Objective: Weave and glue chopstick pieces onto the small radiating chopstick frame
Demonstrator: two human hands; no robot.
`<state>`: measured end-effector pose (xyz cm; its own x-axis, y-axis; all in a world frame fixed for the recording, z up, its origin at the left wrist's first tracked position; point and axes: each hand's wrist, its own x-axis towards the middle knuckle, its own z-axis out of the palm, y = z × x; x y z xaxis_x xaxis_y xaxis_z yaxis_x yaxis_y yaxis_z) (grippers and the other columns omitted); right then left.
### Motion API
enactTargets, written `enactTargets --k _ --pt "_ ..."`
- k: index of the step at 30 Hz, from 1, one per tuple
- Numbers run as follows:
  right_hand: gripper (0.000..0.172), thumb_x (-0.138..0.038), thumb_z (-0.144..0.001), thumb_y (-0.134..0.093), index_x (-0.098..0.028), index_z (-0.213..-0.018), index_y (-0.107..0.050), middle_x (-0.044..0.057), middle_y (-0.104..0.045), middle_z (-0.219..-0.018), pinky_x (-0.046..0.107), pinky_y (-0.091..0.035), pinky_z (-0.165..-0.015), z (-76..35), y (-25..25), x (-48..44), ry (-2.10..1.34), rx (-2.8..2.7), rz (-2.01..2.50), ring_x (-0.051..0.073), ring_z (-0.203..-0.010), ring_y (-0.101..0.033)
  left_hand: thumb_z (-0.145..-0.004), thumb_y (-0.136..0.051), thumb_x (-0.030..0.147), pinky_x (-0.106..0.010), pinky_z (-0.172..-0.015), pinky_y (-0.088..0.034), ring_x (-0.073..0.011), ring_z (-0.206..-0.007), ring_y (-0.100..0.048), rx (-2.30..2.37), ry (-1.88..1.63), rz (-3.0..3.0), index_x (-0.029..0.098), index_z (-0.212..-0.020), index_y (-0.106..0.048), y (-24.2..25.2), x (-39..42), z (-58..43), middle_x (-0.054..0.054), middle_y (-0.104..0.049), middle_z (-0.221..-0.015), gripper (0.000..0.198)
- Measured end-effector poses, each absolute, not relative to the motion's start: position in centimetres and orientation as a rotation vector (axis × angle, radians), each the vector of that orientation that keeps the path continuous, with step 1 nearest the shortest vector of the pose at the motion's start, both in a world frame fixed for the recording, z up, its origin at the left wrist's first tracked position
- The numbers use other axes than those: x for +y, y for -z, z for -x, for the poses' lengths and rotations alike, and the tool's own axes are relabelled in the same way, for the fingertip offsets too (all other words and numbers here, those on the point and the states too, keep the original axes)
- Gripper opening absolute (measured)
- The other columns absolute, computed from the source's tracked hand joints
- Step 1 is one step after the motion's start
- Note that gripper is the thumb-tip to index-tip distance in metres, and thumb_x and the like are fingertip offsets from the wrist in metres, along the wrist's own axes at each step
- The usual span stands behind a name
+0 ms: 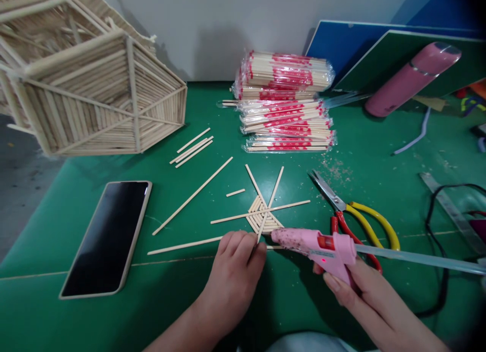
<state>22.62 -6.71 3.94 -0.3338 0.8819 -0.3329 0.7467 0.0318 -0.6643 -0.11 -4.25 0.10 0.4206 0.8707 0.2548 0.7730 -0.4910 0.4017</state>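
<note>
In the head view my right hand (364, 291) grips a pink hot glue gun (315, 243), a clear glue stick (413, 257) running out of its back. The gun's nozzle end is beside a star-shaped frame of crossed wooden sticks (261, 210), two of whose wedges are filled with shorter sticks. With its fingers pinched, my left hand (239, 271) holds the near end of one stick of the frame. A long stick (182, 246) lies partly hidden behind the left hand. Another long stick (193, 195) and one short piece (235, 192) rest farther back.
Right of the frame lie scissors (334, 192) with red and yellow handles. A phone (108, 235) is at left, below a model built of sticks (94, 93). Wrapped chopstick packs (286, 109) are stacked at the back. A pink flask (412, 81) and a ruler (451, 210) are at right.
</note>
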Motion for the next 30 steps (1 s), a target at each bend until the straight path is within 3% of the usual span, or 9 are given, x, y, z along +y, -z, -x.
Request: enactTargets --k 6,18,25,30 --pt "0.027 -0.036 -0.086 -0.036 -0.025 -0.11 -0.042 0.005 -0.058 -0.1 0.026 -0.048 -0.08 -22.48 -4.24 -6.72 -1.196 -2.09 1.746 0.017 -0.093 -0.056 -0.084 -0.042 0.014 -0.032 -0.075 -0.037 -0.0162 -0.078 -0.046 1.435 -0.653 -2.473 0.015 -0.08 -0.054 -0.06 -4.18 -0.02 -0.003 -0.055 -0.081 0.013" --pt "0.026 -0.034 -0.087 -0.037 -0.026 -0.111 -0.04 0.004 -0.056 -0.103 0.022 -0.046 -0.082 -22.86 -3.92 -6.79 -1.196 -2.103 1.736 0.014 -0.095 -0.055 -0.084 -0.041 0.014 -0.031 -0.072 -0.039 -0.0154 -0.077 -0.046 1.427 -0.696 -2.487 0.015 -0.079 -0.054 -0.17 -4.15 0.12 -0.003 -0.054 -0.08 0.014" --pt "0.025 -0.034 -0.086 -0.038 -0.027 -0.11 -0.043 0.003 -0.058 -0.092 0.02 -0.05 -0.072 -22.47 -4.21 -6.63 -1.141 -2.103 1.723 0.014 -0.084 -0.058 -0.083 -0.041 0.013 -0.032 -0.072 -0.039 -0.0159 -0.078 -0.046 1.416 -0.703 -2.492 0.014 -0.08 -0.054 -0.22 -4.15 0.16 -0.004 -0.055 -0.082 0.013" --pt "0.028 -0.034 -0.087 -0.036 -0.028 -0.113 -0.04 0.0 -0.056 -0.077 0.018 -0.05 -0.06 -22.85 -4.23 -6.69 -1.137 -2.11 1.723 0.013 -0.066 -0.056 -0.084 -0.041 0.014 -0.032 -0.074 -0.039 -0.0157 -0.079 -0.046 1.416 -0.703 -2.482 0.015 -0.082 -0.054 -0.21 -4.24 0.19 -0.004 -0.055 -0.082 0.013"
